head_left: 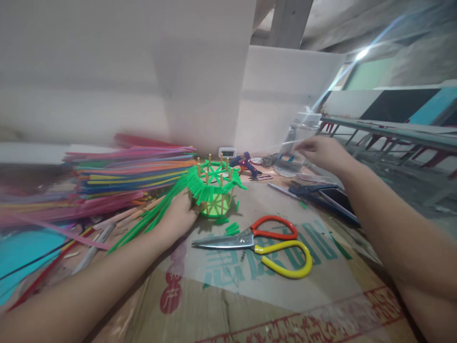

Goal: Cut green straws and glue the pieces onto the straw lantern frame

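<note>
A small round basket of green pipe cleaners (205, 190) stands on the table, with short wooden sticks rising around its rim. My left hand (182, 209) grips its left side, the fingertips partly hidden under the green fringe. Long green pipe cleaners (152, 221) trail leftward beneath that hand. Raised at the right, my right hand (317, 150) is pinched closed in front of a clear water bottle (291, 159); a faint thin strand seems to run left from its fingers, too fine to name. Scissors (246, 240) with one red and one yellow handle lie in front of the basket.
Bundles of coloured pipe cleaners (135, 169) cover the left side. Behind the basket are a dark blue glue gun (246, 164) with a red light and a small white digital timer (227, 152). A phone (337, 200) lies at the right. Green clippings (233, 228) lie near the scissors.
</note>
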`<action>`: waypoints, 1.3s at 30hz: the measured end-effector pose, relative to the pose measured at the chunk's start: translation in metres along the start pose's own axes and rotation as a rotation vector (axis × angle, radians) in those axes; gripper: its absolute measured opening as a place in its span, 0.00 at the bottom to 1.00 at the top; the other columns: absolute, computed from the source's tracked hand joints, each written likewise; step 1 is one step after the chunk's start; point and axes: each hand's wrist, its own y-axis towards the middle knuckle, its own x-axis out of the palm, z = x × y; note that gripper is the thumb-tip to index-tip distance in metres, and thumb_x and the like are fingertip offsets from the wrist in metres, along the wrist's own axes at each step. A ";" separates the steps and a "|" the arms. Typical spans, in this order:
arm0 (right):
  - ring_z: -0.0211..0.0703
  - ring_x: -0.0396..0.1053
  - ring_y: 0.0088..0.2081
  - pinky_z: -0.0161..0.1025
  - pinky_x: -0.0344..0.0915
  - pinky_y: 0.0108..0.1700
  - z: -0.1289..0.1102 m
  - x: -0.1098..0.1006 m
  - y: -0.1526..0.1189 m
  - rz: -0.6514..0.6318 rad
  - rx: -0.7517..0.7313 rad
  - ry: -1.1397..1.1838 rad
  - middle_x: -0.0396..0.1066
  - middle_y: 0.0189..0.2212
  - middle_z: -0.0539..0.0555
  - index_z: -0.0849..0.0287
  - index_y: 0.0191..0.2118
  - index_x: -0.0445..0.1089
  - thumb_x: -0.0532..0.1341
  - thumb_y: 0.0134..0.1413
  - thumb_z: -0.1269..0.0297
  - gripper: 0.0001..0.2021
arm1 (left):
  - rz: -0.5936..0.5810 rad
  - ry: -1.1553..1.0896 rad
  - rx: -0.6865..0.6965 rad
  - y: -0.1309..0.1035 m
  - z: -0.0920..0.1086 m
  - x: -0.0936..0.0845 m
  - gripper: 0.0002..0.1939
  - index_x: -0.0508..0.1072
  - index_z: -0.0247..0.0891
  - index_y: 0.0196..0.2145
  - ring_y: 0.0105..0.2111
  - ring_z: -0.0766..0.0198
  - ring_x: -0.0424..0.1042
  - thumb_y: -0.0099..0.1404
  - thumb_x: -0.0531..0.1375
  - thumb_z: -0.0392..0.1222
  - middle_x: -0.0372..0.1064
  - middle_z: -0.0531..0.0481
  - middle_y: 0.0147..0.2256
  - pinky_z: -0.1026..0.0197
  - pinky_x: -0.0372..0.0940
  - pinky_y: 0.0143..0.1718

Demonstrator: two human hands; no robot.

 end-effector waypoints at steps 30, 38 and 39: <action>0.41 0.70 0.23 0.34 0.66 0.29 -0.066 0.064 -0.008 -0.128 0.136 0.640 0.73 0.18 0.56 0.64 0.34 0.75 0.54 0.62 0.51 0.21 | 0.016 -0.078 0.059 -0.001 0.009 -0.004 0.17 0.71 0.34 0.49 0.56 0.49 0.66 0.64 0.53 0.36 0.70 0.39 0.51 0.44 0.58 0.60; 0.45 0.76 0.36 0.41 0.72 0.40 -0.083 0.022 -0.085 -0.078 -0.033 0.951 0.78 0.38 0.55 0.55 0.42 0.74 0.63 0.56 0.52 0.14 | -0.031 -0.057 0.075 0.000 0.010 -0.005 0.14 0.73 0.36 0.45 0.50 0.52 0.70 0.63 0.56 0.38 0.73 0.43 0.46 0.50 0.63 0.54; 0.45 0.76 0.36 0.41 0.72 0.41 -0.086 0.019 -0.094 -0.084 -0.067 0.962 0.78 0.38 0.54 0.55 0.40 0.74 0.63 0.56 0.53 0.12 | -0.044 -0.064 0.080 -0.001 0.011 -0.005 0.13 0.73 0.36 0.44 0.48 0.52 0.71 0.62 0.56 0.39 0.74 0.44 0.43 0.51 0.64 0.53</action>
